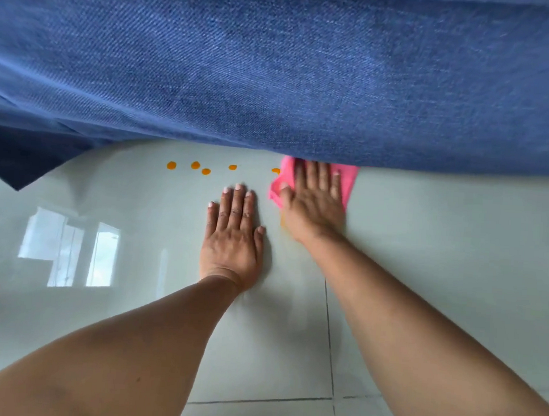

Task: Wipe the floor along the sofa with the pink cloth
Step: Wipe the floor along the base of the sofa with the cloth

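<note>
cloth: thin pink fabric cloth (348,183), flat on the glossy pale tiled floor (425,249), far edge touching the blue woven-fabric sofa front (274,79)
right hand (315,200): spread flat, palm pressing the cloth down, no pinch grip
left hand (232,237): flat on bare tile, fingers extended, holding nothing
spill: orange droplets (195,165) in a row left of the cloth, nearest one at its edge
handling: likely light, limp, bunches easily; glides on slick tile
hold: broad palm pressure over the centre, fingers spread to keep the edges from folding

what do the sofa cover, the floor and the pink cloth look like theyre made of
Sofa: woven blue fabric, denim-like, with visible diagonal twill lines.
Floor: glossy glazed tile, probably ceramic; it mirrors a window, and dark grout lines show.
Pink cloth: soft, matte textile, possibly microfibre; blurred.
</note>
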A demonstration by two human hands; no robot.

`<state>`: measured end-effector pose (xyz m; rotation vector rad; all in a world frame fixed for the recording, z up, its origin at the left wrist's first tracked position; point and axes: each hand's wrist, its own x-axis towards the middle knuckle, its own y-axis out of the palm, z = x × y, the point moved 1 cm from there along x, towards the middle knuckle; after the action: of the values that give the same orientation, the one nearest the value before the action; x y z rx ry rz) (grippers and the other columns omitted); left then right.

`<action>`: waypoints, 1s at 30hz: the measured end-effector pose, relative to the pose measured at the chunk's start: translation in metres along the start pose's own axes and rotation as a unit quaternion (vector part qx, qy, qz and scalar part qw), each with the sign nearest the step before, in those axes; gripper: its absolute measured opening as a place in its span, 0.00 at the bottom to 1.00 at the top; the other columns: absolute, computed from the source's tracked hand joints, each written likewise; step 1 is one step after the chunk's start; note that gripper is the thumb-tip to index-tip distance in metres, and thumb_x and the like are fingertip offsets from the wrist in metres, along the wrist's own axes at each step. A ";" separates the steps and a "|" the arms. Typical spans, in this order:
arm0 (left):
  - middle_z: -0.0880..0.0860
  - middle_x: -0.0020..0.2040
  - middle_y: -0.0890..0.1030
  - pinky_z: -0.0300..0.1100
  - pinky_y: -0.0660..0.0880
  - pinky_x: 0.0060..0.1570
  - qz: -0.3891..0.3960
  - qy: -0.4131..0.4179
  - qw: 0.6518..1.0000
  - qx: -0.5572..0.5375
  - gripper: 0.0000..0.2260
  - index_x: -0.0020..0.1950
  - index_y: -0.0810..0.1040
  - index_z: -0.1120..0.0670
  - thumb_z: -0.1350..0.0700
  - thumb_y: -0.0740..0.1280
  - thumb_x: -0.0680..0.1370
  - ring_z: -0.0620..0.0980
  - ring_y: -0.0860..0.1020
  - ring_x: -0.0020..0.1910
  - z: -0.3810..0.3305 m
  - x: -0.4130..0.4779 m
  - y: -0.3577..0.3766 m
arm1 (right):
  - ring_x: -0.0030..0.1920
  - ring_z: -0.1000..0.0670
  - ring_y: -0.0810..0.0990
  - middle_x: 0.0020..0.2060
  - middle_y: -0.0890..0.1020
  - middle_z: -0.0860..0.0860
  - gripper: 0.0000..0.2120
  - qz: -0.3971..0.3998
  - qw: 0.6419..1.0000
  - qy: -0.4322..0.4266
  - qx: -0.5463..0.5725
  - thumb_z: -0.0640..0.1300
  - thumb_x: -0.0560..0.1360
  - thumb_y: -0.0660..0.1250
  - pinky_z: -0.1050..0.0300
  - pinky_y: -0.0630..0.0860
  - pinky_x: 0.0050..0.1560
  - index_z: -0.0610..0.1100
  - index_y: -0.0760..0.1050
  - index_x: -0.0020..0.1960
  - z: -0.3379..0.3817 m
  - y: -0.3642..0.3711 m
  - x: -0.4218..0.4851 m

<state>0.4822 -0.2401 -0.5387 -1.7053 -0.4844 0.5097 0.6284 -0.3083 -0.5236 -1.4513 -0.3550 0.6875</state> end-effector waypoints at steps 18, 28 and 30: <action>0.53 0.80 0.50 0.52 0.42 0.77 0.001 0.001 0.999 -0.036 0.27 0.79 0.50 0.55 0.54 0.49 0.80 0.53 0.45 0.79 0.002 0.000 -0.003 | 0.80 0.44 0.49 0.81 0.52 0.46 0.32 0.000 0.999 -0.033 -0.010 0.55 0.80 0.47 0.41 0.44 0.79 0.47 0.49 0.81 0.003 0.004 -0.008; 0.54 0.80 0.50 0.52 0.42 0.77 -0.004 0.005 0.999 -0.038 0.29 0.79 0.50 0.56 0.55 0.52 0.78 0.53 0.46 0.79 0.001 -0.003 -0.006 | 0.81 0.47 0.44 0.81 0.47 0.47 0.31 0.016 0.999 -0.005 -0.032 0.57 0.81 0.43 0.44 0.42 0.79 0.48 0.46 0.81 -0.084 0.004 -0.057; 0.54 0.80 0.51 0.52 0.42 0.77 -0.007 0.006 0.999 -0.034 0.29 0.79 0.51 0.56 0.54 0.51 0.78 0.54 0.46 0.79 0.001 -0.003 -0.005 | 0.81 0.46 0.44 0.81 0.47 0.46 0.30 -0.001 0.998 0.067 -0.004 0.57 0.82 0.46 0.43 0.41 0.79 0.48 0.46 0.81 -0.064 0.001 -0.028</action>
<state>0.4790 -0.2395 -0.5337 -1.7687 -0.5101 0.4781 0.6464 -0.3762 -0.5266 -1.4960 -0.2553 0.5834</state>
